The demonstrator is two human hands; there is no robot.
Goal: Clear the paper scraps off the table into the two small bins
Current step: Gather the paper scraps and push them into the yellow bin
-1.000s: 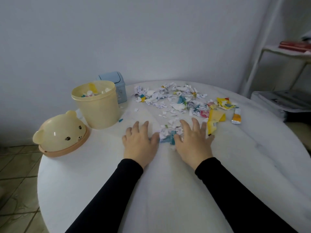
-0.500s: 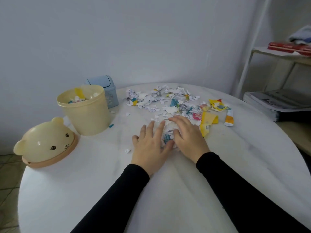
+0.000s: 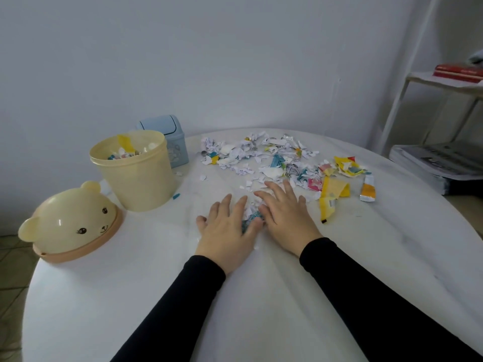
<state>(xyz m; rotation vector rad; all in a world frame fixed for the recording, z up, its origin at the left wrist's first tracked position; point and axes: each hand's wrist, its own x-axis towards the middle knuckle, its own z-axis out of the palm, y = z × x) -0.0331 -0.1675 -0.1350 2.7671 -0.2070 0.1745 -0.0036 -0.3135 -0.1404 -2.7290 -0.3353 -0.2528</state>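
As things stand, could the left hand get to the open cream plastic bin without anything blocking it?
Probably yes. The left hand lies flat on the white table, and the stretch between it and the open cream plastic bin holds only one small blue scrap. The bear-faced lid sits further left, out of the way.

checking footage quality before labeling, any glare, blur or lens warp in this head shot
Head view: soft, dim light, no harsh shadows; a small glare spot sits on the bear-face lid; wide-angle warp bows the white round table rim and tilts the white shelf frame; the paper scraps look slightly soft, as do both hands.
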